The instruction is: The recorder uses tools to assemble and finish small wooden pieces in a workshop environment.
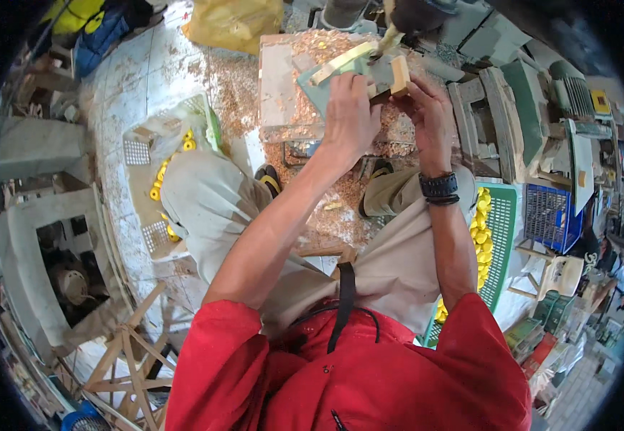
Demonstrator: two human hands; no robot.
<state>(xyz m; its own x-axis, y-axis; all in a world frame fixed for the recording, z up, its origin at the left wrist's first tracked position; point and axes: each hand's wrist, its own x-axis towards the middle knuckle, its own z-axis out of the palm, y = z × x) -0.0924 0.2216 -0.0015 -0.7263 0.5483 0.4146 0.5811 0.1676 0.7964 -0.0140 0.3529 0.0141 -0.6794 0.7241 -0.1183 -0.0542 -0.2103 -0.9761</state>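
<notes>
Over a shavings-covered bench (279,90), both hands work below the dark head of a machine (424,13). My left hand (348,118) has its fingers bent and closed at the edge of a pale green board (313,92); what they grip is hidden. A light wooden strip (343,62) lies on that board, just beyond the left fingers. My right hand (430,115), with a dark watch on the wrist, is closed at a small pale wooden block (399,76), its thumb and fingers against the block's near end. The two hands are a short gap apart.
On the left stands a pale crate (139,153) with yellow rounded pieces (190,141). A green crate (500,237) of yellow pieces (481,224) is beside my right leg. A blue basket (547,215) sits farther right. A yellow bag (233,25) lies beyond the bench.
</notes>
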